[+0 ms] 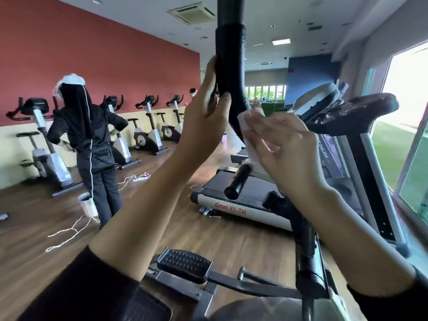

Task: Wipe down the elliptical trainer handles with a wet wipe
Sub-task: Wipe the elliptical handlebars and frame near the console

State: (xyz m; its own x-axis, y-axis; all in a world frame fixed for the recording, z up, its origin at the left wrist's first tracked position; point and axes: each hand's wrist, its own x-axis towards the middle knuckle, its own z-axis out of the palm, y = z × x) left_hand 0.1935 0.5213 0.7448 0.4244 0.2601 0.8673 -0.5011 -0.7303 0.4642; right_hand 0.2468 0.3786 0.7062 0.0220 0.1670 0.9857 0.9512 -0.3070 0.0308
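Note:
A black foam-covered elliptical handle [229, 61] rises in front of me and curves down to the right. My left hand [206, 117] grips it from the left side, thumb across its front. My right hand [284, 149] holds a white wet wipe [246, 128] pressed against the handle's lower curve, fingers partly spread. Below, the black upright bar [303, 239] of the elliptical runs down, and a ribbed pedal [184, 265] sits at the bottom centre.
A treadmill [243, 200] stands just beyond the handle, another treadmill console [352, 112] at right by the window. A person in black [92, 144] stands at left among exercise bikes [148, 133]. White cords [69, 232] and a power strip [140, 179] lie on the wooden floor.

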